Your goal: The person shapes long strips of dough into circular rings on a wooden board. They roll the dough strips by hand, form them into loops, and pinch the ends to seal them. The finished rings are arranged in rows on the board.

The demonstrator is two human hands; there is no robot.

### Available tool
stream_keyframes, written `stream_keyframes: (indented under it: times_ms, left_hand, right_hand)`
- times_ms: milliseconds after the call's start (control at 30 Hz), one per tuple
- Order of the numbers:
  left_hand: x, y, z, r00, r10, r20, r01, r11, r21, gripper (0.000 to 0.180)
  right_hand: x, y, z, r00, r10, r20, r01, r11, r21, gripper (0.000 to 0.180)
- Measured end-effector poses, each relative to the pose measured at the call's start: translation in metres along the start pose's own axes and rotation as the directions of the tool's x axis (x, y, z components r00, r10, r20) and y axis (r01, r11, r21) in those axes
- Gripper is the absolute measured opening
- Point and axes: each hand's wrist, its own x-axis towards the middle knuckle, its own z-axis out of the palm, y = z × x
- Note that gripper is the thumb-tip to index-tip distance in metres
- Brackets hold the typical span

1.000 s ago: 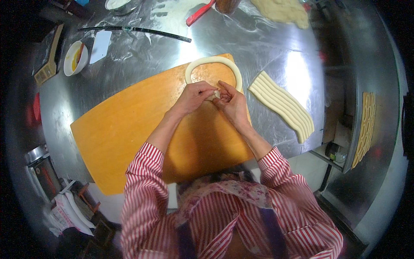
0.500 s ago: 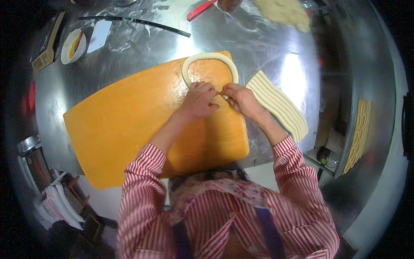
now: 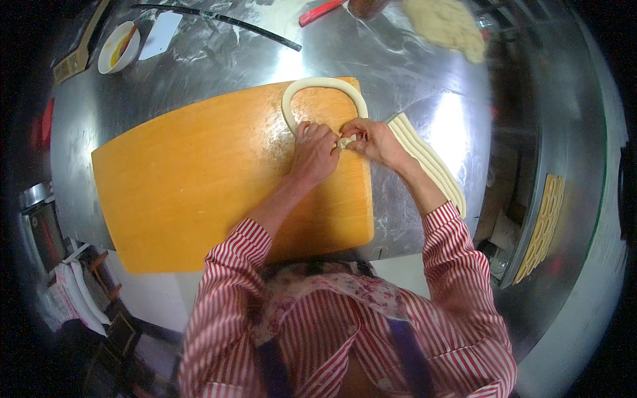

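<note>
A pale dough rope (image 3: 323, 82) lies curved in a loop on the far right corner of an orange-yellow board (image 3: 199, 192). Its two ends come together between my hands. My left hand (image 3: 314, 152) is closed on the left end, fingers bent. With a pinch of thumb and fingers, my right hand (image 3: 373, 140) holds the other end, and a small bit of dough shows between the fingertips. To the right of the board, several dough ropes (image 3: 424, 154) lie side by side on the steel table, partly behind my right forearm.
On the steel table (image 3: 225, 73) lie a long black strip (image 3: 249, 28), a white scraper (image 3: 161, 34) and a red-handled tool (image 3: 321, 12). A white bowl (image 3: 108, 50) with yellow liquid stands far left. Flattened dough (image 3: 446, 28) lies far right; a tray of shaped dough pieces (image 3: 543, 229) is at right.
My fingers have shifted slightly at the joined rope ends, and more dough shows between them. The whole view has moved a little; the loop keeps its shape.
</note>
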Motion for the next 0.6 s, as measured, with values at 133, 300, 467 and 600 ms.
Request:
stream_keyframes:
  times_ms: [133,300,467,600]
  left_hand:
    - [-0.001,-0.002,-0.010,0.999,0.037,-0.025,-0.038,0.998,-0.044,0.023]
    - [0.006,-0.026,-0.035,0.983,0.117,0.140,-0.096,0.984,-0.148,0.034]
    - [0.017,-0.035,-0.047,0.957,0.122,0.265,-0.082,0.984,-0.160,0.026]
    - [0.022,-0.042,-0.043,0.953,0.171,0.251,-0.130,0.976,-0.173,0.020]
  right_hand:
    - [0.003,-0.001,0.001,1.000,-0.010,-0.022,0.010,1.000,-0.010,0.027]
    - [-0.008,-0.012,0.017,0.977,-0.159,-0.143,0.123,0.964,-0.234,0.023]
    - [-0.012,-0.003,0.032,0.964,-0.072,-0.255,0.028,0.985,-0.171,0.023]
    - [-0.014,0.003,0.035,0.940,-0.145,-0.307,0.090,0.978,-0.188,0.022]
